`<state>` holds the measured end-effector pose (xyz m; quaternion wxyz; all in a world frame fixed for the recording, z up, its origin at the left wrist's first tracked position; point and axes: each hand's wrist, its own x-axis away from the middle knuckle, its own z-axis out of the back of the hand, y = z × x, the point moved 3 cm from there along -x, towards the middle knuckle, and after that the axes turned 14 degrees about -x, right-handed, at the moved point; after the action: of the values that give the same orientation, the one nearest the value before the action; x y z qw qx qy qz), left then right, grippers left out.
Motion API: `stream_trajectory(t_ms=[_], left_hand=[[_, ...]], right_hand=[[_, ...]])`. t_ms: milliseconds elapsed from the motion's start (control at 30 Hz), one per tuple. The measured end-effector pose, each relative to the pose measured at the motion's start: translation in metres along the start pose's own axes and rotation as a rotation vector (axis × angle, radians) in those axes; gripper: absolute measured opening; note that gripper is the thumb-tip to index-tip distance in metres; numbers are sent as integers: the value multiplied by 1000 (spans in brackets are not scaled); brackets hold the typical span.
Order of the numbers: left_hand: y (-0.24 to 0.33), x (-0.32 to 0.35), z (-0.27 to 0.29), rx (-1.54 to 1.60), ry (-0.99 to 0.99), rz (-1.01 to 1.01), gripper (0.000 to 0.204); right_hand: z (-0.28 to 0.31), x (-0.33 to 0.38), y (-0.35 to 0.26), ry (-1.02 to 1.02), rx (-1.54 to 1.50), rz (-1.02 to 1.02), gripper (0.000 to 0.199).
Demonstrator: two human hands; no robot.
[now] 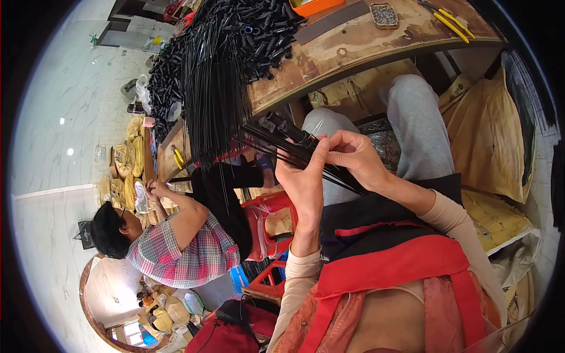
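Observation:
My left hand is closed around a bundle of thin black rods over my lap. A black tubular piece sticks out past the fingers, pointing up and left toward the table edge. My right hand meets the left thumb from the right, its thumb and forefinger pinched together. What lies between those fingertips is too small to make out. The rods run on beneath both hands, their other ends showing below the right hand.
A worn wooden table bears a heap of black tubular parts and long black rods. Also on it are a small tray of metal bits and yellow-handled pliers. At left, a co-worker sits near a red stool.

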<state>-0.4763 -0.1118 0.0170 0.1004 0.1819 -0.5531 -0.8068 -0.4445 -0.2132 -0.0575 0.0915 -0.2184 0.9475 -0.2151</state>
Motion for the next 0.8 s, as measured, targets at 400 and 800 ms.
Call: stream_trajectory(t_ms=[400,800], left_hand=[[1,-7,-41,109,92,55,25],[-27,-29,-7,326,-228,201,27]], right_hand=[[27,6,-30,-18,26,-94,14],[8,4,8,115,51,151,10]])
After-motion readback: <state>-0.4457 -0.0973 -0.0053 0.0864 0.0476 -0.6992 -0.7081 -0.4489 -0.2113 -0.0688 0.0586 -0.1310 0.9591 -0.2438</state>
